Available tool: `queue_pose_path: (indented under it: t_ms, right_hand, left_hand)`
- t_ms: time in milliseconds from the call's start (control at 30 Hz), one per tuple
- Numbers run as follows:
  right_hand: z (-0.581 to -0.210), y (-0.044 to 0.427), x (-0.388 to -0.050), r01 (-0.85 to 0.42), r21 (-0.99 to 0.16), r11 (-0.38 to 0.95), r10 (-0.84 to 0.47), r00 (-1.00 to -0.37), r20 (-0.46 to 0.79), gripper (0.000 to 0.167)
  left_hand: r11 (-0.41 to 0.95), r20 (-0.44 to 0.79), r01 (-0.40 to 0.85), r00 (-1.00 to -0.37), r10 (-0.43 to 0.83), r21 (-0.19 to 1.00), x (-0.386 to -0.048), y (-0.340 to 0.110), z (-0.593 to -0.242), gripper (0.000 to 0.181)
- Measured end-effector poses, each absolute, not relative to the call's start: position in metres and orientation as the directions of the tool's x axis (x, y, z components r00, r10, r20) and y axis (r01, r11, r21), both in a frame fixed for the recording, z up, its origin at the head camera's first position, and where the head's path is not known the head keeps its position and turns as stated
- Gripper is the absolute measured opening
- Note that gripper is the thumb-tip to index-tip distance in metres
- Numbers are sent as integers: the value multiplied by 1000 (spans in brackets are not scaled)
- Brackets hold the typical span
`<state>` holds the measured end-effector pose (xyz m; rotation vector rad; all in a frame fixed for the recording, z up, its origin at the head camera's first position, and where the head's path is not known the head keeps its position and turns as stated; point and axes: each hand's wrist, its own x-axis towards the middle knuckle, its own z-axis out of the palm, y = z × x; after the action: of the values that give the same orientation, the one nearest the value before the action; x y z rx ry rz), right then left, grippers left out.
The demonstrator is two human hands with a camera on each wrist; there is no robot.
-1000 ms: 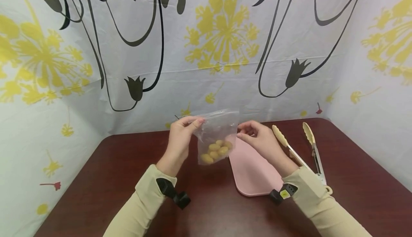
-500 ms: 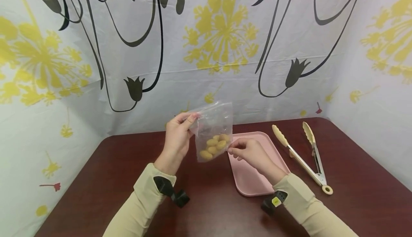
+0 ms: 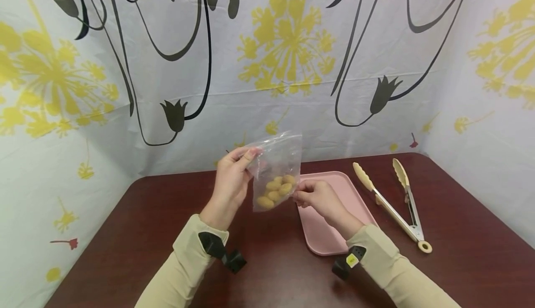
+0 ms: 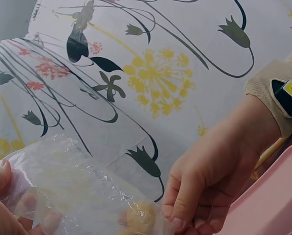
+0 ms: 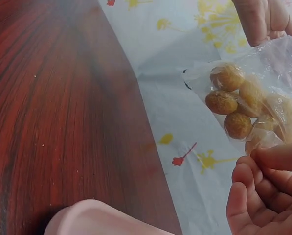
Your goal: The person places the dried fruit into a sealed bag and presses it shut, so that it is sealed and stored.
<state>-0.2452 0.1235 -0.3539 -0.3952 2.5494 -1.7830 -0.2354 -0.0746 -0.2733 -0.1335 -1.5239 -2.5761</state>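
Note:
A clear plastic zip bag [image 3: 279,157] hangs tilted in the air above the table, with several small yellow-brown oval pieces [image 3: 273,192] gathered at its bottom. My left hand [image 3: 231,173] holds the bag by its upper left side, thumb in front. At the lower right corner of the bag, my right hand [image 3: 322,201] pinches the plastic between thumb and index finger. In the right wrist view the pieces [image 5: 237,125] look rounded with a rough skin, and that pinch sits just below them. Their exact kind is unclear.
A pink tray [image 3: 330,233] lies on the dark red-brown table [image 3: 138,233], partly behind my right hand. Right of it are tongs [image 3: 394,210] with cream tips, spread apart. A patterned white sheet [image 3: 234,89] stands behind the table.
My right hand has moved left and down from beside the bag to its lower right corner and now pinches it. The bag has shifted slightly left, and more of the tray and tongs shows.

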Motion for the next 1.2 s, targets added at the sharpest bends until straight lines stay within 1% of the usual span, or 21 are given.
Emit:
queue_pose_path:
  t_ms: [100,267,467,567,600,700,733,833,900,1033,1200]
  right_hand:
    - [-354,124,-244,-217,-915,341,-212,-966,150,8]
    - [-355,128,-242,-286,-865,413,-239,-950,200,4]
    - [-359,133,-239,-375,-748,547,-279,-925,259,10]
    - [-362,136,-239,-404,-701,588,-295,-914,280,12]
    - [-363,136,-239,-415,-687,596,-300,-909,289,13]
    - [-364,137,-240,-440,-656,613,-316,-898,307,14]
    - [-364,138,-240,-447,-647,617,-322,-894,311,14]
    - [-365,138,-240,-464,-630,622,-342,-886,314,14]
    - [-366,138,-240,-472,-621,626,-352,-881,316,14]
    - [-366,141,-241,-478,-611,631,-359,-878,317,13]
    - [-367,143,-241,-480,-600,640,-356,-877,322,14]
  left_hand:
    - [-448,158,181,-984,-89,875,-235,-78,-274,28]
    - [-360,191,228,-972,-137,905,-235,-85,-277,24]
    - [-250,244,285,-953,-181,925,-235,-95,-278,17]
    - [-212,268,306,-945,-188,928,-236,-99,-277,16]
    - [-199,273,309,-943,-188,930,-236,-100,-276,17]
    - [-148,290,318,-939,-187,936,-236,-102,-275,8]
    - [-130,292,318,-938,-186,939,-235,-103,-275,8]
    - [-82,301,320,-936,-183,944,-234,-105,-275,19]
    - [-67,299,315,-937,-178,947,-233,-106,-276,21]
    - [-60,295,310,-939,-178,949,-233,-108,-277,21]
    - [-74,285,306,-935,-210,949,-234,-109,-279,16]
